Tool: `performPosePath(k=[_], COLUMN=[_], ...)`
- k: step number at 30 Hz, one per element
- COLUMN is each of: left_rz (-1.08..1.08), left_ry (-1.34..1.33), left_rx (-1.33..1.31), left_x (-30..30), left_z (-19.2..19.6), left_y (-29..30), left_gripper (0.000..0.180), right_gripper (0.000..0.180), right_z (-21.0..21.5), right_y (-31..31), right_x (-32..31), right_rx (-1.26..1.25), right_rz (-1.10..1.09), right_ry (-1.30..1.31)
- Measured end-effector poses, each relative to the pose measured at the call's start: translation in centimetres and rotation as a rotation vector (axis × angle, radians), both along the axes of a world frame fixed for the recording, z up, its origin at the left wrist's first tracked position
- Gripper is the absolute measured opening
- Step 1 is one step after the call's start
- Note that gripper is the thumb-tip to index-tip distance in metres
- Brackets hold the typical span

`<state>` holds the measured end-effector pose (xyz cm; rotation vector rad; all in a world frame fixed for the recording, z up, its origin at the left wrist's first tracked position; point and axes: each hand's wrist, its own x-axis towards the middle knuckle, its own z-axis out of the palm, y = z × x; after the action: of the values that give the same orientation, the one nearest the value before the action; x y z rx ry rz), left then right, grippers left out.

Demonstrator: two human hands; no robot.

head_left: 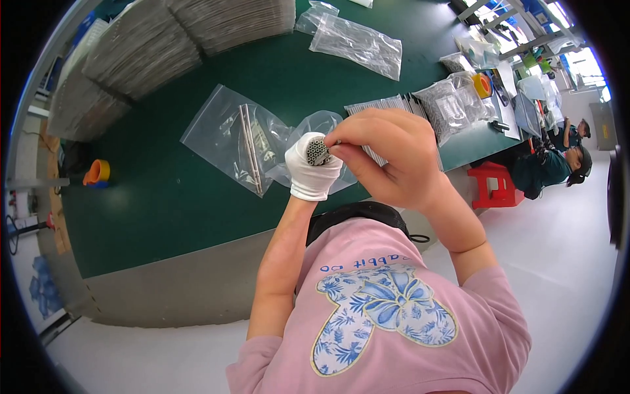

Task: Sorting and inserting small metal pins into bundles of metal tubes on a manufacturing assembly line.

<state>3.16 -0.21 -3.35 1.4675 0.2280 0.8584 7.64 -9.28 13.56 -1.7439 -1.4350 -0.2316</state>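
Note:
My left hand [311, 181], in a white glove, is wrapped round a bundle of thin metal tubes [317, 152], whose round open ends face up. My bare right hand [397, 151] is closed in a pinch of thumb and forefinger at the right side of those ends. A small dark tip shows between the fingertips, too little to name. Just left of my gloved hand, a clear plastic bag [213, 129] lies on the green table [144, 210] with a few long thin rods [250, 150] on or in it. More clear plastic [318, 122] spreads behind the glove.
Stacked wrapped trays [141, 52] stand at the far left. A tape roll [98, 172] sits near the left edge. Flat clear bags [357, 46] lie at the back. On the right are a row of rods [377, 103], filled bags [449, 105], a red stool [493, 186] and seated people [548, 167].

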Motion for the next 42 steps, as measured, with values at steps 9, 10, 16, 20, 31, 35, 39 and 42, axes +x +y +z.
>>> performPosePath(k=[9, 10, 16, 20, 31, 35, 39, 42], left_rz=[-0.007, 0.039, 0.045, 0.016, -0.039, -0.052, 0.015, 0.044], left_ry=[0.078, 0.099, -0.016, 0.035, 0.026, 0.048, 0.100, 0.138], left_rx=[0.056, 0.159, 0.122, 0.021, 0.174, 0.161, 0.145, 0.122], left_x=[-0.1, -0.4, -0.3, 0.0, 0.1, 1.0, 0.2, 0.4], left_z=[-0.8, 0.3, 0.9, 1.5, -2.9, -2.3, -1.8, -1.3], left_y=[0.2, 0.1, -0.1, 0.2, 2.0, 1.9, 2.2, 1.6], left_gripper=[0.017, 0.017, 0.016, 0.016, 0.014, 0.015, 0.015, 0.015], right_gripper=[0.015, 0.015, 0.013, 0.010, 0.013, 0.024, 0.023, 0.017], right_z=[-0.1, 0.0, -0.4, 0.4, -2.9, -3.7, 1.8, 6.0], right_y=[0.1, 0.2, 0.2, 0.0, 0.6, 1.2, 0.5, -4.2], right_x=[0.1, 0.1, 0.1, -0.1, -1.3, -0.7, -0.4, 1.7], right_rx=[-0.052, -0.053, 0.056, -0.002, -0.030, -0.007, 0.163, 0.266], right_rz=[-0.012, -0.012, 0.025, 0.018, -0.147, -0.190, -0.239, -0.439], right_ry=[0.071, 0.068, 0.114, 0.226, 0.120, -0.080, -0.039, 0.088])
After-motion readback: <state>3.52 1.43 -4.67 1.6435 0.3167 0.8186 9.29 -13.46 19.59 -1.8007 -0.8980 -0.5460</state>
